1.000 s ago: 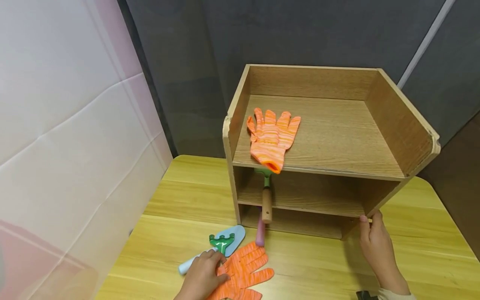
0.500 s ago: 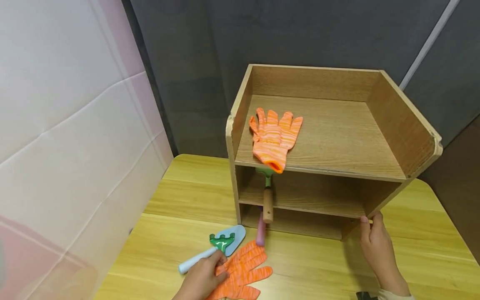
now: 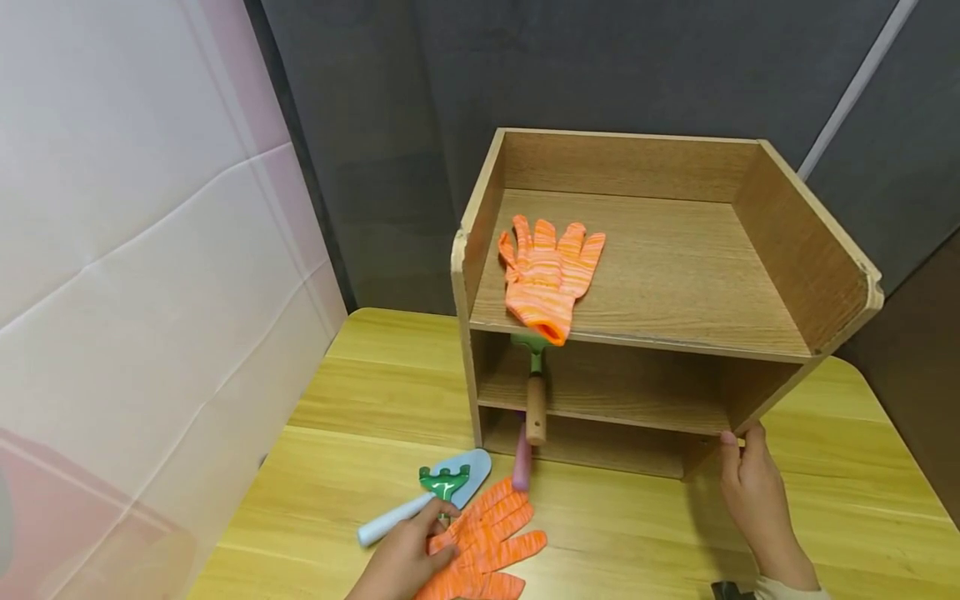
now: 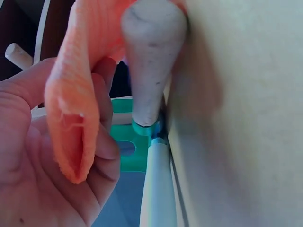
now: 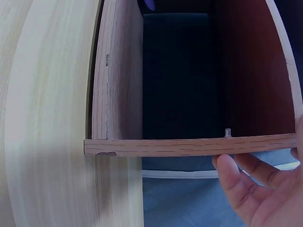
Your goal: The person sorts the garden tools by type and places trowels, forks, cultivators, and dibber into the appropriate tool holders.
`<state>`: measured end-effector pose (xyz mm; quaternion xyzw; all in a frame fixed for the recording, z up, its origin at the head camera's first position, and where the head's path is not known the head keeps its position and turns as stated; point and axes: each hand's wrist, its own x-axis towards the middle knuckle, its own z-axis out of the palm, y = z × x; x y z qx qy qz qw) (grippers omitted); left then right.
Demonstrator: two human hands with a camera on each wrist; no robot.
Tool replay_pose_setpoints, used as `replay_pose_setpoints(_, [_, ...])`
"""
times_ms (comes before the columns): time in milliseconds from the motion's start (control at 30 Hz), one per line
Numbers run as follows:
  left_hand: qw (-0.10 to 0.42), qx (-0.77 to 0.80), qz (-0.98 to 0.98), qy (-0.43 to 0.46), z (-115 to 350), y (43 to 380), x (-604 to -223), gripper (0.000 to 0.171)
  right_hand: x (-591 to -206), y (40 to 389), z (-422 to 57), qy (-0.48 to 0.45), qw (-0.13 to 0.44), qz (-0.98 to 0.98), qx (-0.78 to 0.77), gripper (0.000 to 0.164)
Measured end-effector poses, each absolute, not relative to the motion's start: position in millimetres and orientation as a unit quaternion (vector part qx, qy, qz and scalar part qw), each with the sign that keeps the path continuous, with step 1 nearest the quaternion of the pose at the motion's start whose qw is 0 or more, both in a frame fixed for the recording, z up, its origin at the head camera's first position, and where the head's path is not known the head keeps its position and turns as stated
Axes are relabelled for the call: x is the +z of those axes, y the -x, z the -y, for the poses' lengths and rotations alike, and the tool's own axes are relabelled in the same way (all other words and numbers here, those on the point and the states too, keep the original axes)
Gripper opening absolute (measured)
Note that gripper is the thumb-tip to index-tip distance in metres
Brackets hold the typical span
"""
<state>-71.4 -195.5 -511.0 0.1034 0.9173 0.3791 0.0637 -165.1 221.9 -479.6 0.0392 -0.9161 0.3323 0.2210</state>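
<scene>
In the head view my left hand (image 3: 408,550) grips an orange striped knit glove (image 3: 487,546) at the table's front. Thumb and fingers lie on either side of its cuff in the left wrist view. Beside it is a small green hand rake (image 3: 445,482), whose wooden handle (image 4: 154,61) shows close up in the left wrist view. The rake's head overlaps a light blue trowel (image 3: 472,475). My right hand (image 3: 757,500) touches the outer right side of the wooden shelf unit (image 3: 637,342), its fingertips against the side panel (image 5: 189,147) in the right wrist view.
A second orange glove (image 3: 543,283) lies on the top shelf, cuff over the front edge. A green tool's wooden handle (image 3: 536,408) sticks out of the middle shelf, and a purple handle (image 3: 522,462) out of the bottom one. Dark panels stand behind the table (image 3: 375,383).
My left hand and the gripped glove have shifted only slightly, with the fingertips reaching a little further over the glove's edge. The right hand stays at the shelf's side.
</scene>
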Motion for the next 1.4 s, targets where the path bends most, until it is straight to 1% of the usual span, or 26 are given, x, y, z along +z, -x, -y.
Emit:
replay_pose_setpoints(267, [0.095,0.468,-0.872,-0.111,196.7,67.1,-501.0,0.039,-480.5,161.6,-222.1,-0.041,0.197,0.919,0.338,0.035])
replay_pose_setpoints(367, [0.088,0.486,-0.861,-0.122,197.1,65.5,-495.5,0.039,-480.5,161.9,-222.3,-0.041,0.2,0.919,0.337,0.034])
replay_pose_setpoints(600, [0.047,0.507,-0.848,-0.147,201.1,62.4,-482.9,0.035,-479.8,163.4,-222.4,-0.038,0.2,0.92,0.334,0.034])
replay_pose_setpoints(700, [0.04,0.525,-0.837,-0.151,205.1,61.2,-477.4,0.036,-479.8,163.7,-222.2,-0.038,0.201,0.921,0.332,0.034])
replay_pose_setpoints(933, [0.037,0.56,-0.816,-0.137,211.0,56.5,-461.7,0.039,-479.0,164.0,-222.9,-0.046,0.203,0.92,0.333,0.034])
replay_pose_setpoints(1233, [0.042,0.575,-0.81,-0.109,207.6,57.0,-439.5,0.04,-476.6,164.0,-223.2,-0.05,0.201,0.917,0.34,0.035])
replay_pose_setpoints(1400, [0.046,0.623,-0.772,-0.119,207.7,55.9,-424.6,0.04,-476.3,163.2,-223.3,-0.039,0.188,0.919,0.345,0.035])
